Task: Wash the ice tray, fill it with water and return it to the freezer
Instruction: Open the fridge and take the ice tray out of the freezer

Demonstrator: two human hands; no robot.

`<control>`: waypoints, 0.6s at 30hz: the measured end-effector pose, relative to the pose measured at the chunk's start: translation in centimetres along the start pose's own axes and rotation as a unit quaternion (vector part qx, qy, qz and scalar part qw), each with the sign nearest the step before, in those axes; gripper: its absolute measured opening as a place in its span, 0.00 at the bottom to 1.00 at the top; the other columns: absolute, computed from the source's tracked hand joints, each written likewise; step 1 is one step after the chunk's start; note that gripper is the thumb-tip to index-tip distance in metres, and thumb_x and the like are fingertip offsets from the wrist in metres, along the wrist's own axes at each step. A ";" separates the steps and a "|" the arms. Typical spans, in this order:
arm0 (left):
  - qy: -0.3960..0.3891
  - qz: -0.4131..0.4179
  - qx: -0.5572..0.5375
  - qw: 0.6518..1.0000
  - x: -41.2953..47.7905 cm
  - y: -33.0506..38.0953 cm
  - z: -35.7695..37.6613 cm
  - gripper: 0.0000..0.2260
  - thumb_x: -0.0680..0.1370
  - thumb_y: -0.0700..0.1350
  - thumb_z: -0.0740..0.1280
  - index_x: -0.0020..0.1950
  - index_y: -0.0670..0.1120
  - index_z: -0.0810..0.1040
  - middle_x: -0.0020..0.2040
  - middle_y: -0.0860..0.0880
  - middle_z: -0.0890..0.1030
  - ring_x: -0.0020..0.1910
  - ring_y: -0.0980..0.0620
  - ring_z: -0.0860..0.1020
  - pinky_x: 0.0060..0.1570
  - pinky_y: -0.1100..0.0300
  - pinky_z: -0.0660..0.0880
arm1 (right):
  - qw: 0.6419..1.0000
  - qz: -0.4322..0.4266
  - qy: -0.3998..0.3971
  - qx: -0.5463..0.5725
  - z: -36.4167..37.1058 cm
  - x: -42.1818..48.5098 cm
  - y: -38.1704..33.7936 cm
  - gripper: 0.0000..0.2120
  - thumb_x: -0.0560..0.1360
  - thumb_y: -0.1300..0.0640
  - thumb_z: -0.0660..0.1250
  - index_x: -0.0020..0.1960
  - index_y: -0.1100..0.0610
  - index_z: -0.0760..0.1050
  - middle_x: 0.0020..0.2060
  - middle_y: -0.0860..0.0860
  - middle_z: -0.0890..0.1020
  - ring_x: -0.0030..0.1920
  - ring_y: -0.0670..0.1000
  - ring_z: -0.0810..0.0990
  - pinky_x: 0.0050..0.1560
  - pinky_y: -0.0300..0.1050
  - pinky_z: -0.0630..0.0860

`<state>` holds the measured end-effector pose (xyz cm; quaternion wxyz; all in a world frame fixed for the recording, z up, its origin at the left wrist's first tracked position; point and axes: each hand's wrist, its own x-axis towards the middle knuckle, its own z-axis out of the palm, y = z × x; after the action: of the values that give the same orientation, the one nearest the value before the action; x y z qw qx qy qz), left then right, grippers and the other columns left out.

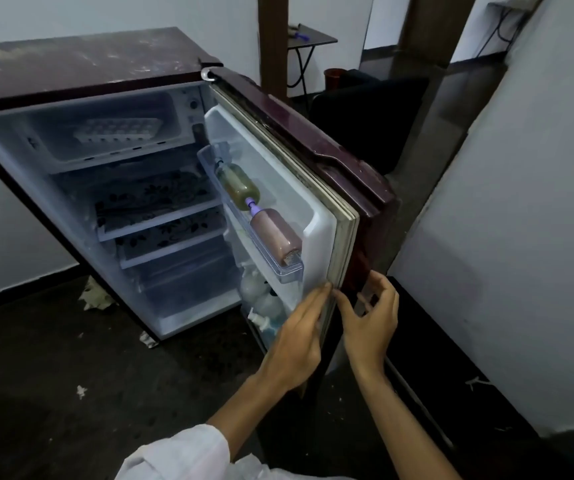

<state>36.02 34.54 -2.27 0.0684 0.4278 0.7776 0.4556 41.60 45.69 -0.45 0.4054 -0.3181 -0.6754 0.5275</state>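
Observation:
A small maroon fridge (pixel 81 69) stands open on the floor. In its top freezer compartment (pixel 71 157) lies a white ice tray (pixel 119 130). The fridge door (pixel 316 188) swings out to the right. My left hand (pixel 296 344) lies with straight fingers against the door's inner edge near its lower corner. My right hand (pixel 370 320) is on the outer side of the same edge, fingers loosely curved beside the maroon front, holding nothing that I can see.
The door shelf (pixel 278 261) carries two bottles lying on their sides, and several more bottles stand below. Patterned shelves fill the fridge's middle. A white wall (pixel 507 216) rises close on the right. A small dark table (pixel 313 36) stands at the back.

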 end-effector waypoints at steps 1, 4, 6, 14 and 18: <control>-0.017 0.008 0.006 1.000 0.7 -0.1 0.4 0.32 0.77 0.27 0.56 0.80 0.42 0.58 0.80 0.48 0.62 0.79 0.58 0.57 0.77 0.55 0.58 | 1.000 0.003 0.005 0.001 -0.3 0.8 0.3 0.29 0.69 0.58 0.77 0.67 0.55 0.70 0.60 0.45 0.72 0.61 0.43 0.76 0.62 0.40 0.76; -0.054 0.031 0.023 0.998 2.6 0.2 1.5 0.33 0.77 0.28 0.57 0.81 0.43 0.55 0.80 0.48 0.59 0.79 0.57 0.56 0.78 0.59 0.55 | 1.000 0.006 0.018 -0.007 -1.3 3.0 1.5 0.27 0.71 0.58 0.76 0.67 0.55 0.71 0.60 0.46 0.74 0.59 0.44 0.77 0.61 0.42 0.77; -0.075 0.044 0.037 0.996 3.8 0.6 2.3 0.34 0.77 0.29 0.58 0.81 0.43 0.53 0.81 0.48 0.57 0.80 0.58 0.53 0.77 0.64 0.50 | 0.999 0.012 0.029 -0.012 -1.8 4.4 2.1 0.25 0.72 0.59 0.76 0.66 0.56 0.73 0.60 0.48 0.75 0.57 0.42 0.78 0.60 0.41 0.78; -0.127 0.081 0.089 0.985 9.5 1.7 5.1 0.36 0.76 0.29 0.60 0.81 0.41 0.49 0.82 0.44 0.53 0.80 0.49 0.53 0.78 0.57 0.56 | 0.995 0.005 0.033 -0.095 -3.3 9.8 3.9 0.24 0.78 0.56 0.69 0.72 0.57 0.70 0.64 0.52 0.75 0.62 0.45 0.75 0.61 0.37 0.73; -0.144 0.094 0.129 0.977 11.1 1.4 6.3 0.36 0.76 0.30 0.60 0.81 0.41 0.48 0.82 0.44 0.51 0.81 0.48 0.51 0.78 0.52 0.58 | 0.991 0.016 0.023 -0.127 -3.9 12.5 4.5 0.24 0.79 0.53 0.67 0.72 0.59 0.70 0.66 0.54 0.76 0.64 0.49 0.75 0.61 0.36 0.68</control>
<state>33.03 46.99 -1.66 0.0811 0.5658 0.7677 0.2896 39.18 59.22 -1.69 0.3685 -0.3902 -0.7222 0.4364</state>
